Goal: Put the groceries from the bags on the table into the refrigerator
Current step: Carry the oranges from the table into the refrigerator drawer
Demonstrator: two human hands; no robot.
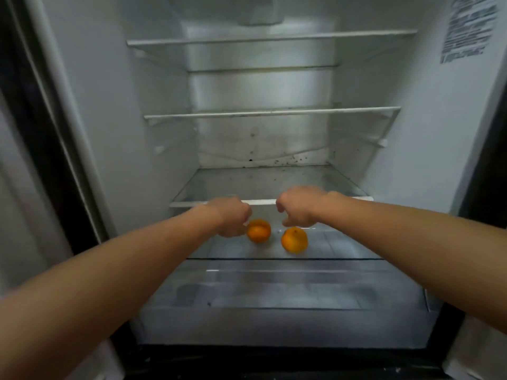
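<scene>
The refrigerator [153, 138] stands open in front of me. Two oranges sit on its lowest glass shelf [343, 250], just above the drawer. The left orange [259, 231] is right beside the fingers of my left hand [233, 218], which hang loosely curled at its left edge without gripping it. A little to the right lies the second orange [294, 240], with my right hand [299, 205] hovering just above it. That hand's fingers droop loosely and hold nothing. Both forearms reach in under the shelf above.
A white-edged shelf [260, 202] runs just over my hands. Two more bare shelves, one [271, 113] and another [271, 38], sit higher up. A clear crisper drawer [274, 294] lies below the oranges. The back wall is speckled with dark spots.
</scene>
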